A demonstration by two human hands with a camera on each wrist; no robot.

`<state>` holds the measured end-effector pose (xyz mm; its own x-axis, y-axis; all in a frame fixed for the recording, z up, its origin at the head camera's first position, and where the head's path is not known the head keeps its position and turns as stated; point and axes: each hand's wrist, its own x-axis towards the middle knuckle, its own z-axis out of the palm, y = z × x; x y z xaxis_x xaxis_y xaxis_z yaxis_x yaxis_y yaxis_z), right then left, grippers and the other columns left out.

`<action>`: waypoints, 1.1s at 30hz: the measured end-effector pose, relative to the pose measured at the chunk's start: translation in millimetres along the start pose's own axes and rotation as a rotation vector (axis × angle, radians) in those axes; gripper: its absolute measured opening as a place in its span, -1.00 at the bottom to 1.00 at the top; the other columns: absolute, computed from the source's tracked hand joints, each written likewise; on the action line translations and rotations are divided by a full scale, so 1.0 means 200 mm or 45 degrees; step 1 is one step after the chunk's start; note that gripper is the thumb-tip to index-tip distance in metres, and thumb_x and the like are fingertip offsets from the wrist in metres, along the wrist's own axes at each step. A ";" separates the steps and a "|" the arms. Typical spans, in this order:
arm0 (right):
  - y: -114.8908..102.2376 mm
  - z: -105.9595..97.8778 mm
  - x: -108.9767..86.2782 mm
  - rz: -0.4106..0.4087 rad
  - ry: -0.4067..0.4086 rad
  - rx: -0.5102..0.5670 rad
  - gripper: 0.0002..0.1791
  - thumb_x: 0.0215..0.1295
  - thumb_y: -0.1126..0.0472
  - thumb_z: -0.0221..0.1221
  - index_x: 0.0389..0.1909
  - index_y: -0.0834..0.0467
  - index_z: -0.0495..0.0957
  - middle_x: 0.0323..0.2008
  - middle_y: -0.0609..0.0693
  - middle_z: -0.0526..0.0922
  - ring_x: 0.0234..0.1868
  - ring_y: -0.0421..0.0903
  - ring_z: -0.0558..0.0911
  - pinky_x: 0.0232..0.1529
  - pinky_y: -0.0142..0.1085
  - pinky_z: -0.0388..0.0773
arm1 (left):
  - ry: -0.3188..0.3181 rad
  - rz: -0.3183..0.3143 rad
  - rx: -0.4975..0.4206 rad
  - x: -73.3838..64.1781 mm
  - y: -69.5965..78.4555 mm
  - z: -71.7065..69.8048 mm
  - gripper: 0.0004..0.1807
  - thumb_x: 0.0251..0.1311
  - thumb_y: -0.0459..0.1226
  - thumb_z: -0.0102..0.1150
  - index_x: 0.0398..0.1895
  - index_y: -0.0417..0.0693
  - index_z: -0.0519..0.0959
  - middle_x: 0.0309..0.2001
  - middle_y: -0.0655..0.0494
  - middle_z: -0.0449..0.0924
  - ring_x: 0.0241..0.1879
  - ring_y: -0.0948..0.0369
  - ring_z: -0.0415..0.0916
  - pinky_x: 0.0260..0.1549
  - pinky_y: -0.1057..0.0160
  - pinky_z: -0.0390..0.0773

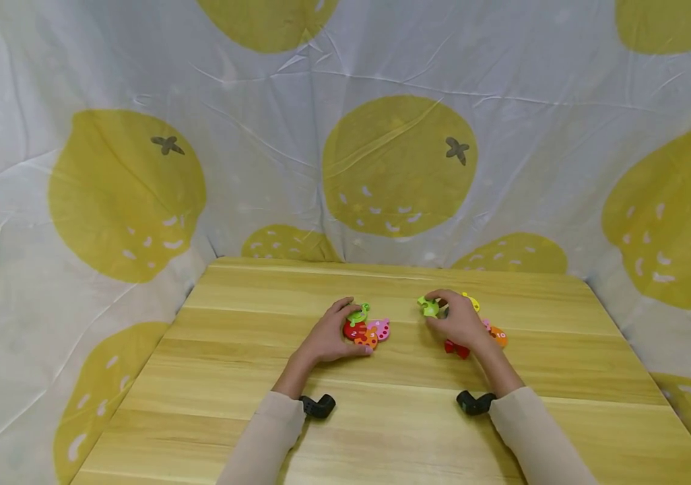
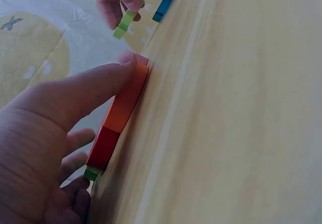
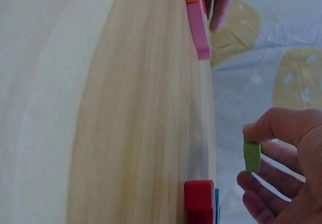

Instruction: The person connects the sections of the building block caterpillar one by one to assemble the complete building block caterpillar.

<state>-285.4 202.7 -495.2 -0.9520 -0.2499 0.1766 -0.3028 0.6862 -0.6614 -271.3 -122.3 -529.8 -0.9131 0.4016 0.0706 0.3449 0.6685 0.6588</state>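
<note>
Several flat wooden puzzle pieces lie joined on the table: a green one (image 1: pixel 357 314) with a face, a red one (image 1: pixel 353 331) marked 2, an orange one (image 1: pixel 365 341) marked 3 and a pink one (image 1: pixel 380 329). My left hand (image 1: pixel 327 335) holds this cluster from its left side, thumb along the orange piece's near edge and fingers round by the green and red ones. Over to the right, my right hand (image 1: pixel 459 320) pinches a light green puzzle piece (image 3: pixel 252 153) between thumb and fingers, raised above the tabletop.
Around and under my right hand lie more loose pieces: a red one (image 1: pixel 456 349), an orange one (image 1: pixel 498 335) marked 10, a yellow one (image 1: pixel 473 302) and a blue one (image 2: pixel 164 5). A lemon-print curtain (image 1: pixel 273 148) hangs behind the wooden table (image 1: pixel 382 431).
</note>
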 end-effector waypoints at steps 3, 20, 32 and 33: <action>-0.02 0.01 -0.01 -0.012 -0.010 0.025 -0.51 0.18 0.28 0.41 0.17 0.17 0.63 0.06 0.19 0.68 -0.02 0.15 0.64 -0.05 -0.03 0.63 | -0.014 0.000 0.021 0.00 0.00 0.00 0.08 -0.10 0.24 0.56 0.51 0.08 0.37 0.61 0.06 0.13 0.59 -0.04 0.10 0.47 -0.15 0.29; -0.09 0.12 0.01 -0.044 -0.139 0.086 -0.51 0.27 0.25 0.38 0.23 0.14 0.60 0.16 0.13 0.66 0.10 0.13 0.64 0.15 0.07 0.61 | -0.078 0.050 0.058 -0.01 0.00 -0.01 -0.05 0.02 0.19 0.48 0.50 0.15 0.39 0.63 0.22 0.10 0.67 0.05 -0.14 0.53 -0.27 0.07; -0.16 0.20 0.04 -0.080 -0.233 0.053 -0.53 0.29 0.26 0.34 0.23 0.14 0.60 0.17 0.10 0.65 0.12 0.09 0.64 0.20 0.05 0.60 | -0.050 0.023 0.062 -0.01 0.00 0.00 -0.05 0.01 0.24 0.46 0.50 0.20 0.39 0.65 0.13 0.05 0.66 -0.01 -0.09 0.49 -0.34 0.11; -0.16 0.21 0.04 -0.088 -0.237 0.055 -0.53 0.29 0.27 0.34 0.23 0.15 0.60 0.17 0.10 0.65 0.12 0.09 0.63 0.20 0.05 0.59 | -0.048 0.020 0.062 -0.01 0.00 0.00 -0.04 0.00 0.25 0.46 0.50 0.21 0.39 0.65 0.14 0.05 0.65 0.00 -0.09 0.49 -0.34 0.11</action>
<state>-280.8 150.0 -503.0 -0.9031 -0.4203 0.0874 -0.3613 0.6343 -0.6835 -268.6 -122.9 -529.8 -0.8990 0.4349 0.0513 0.3698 0.6914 0.6207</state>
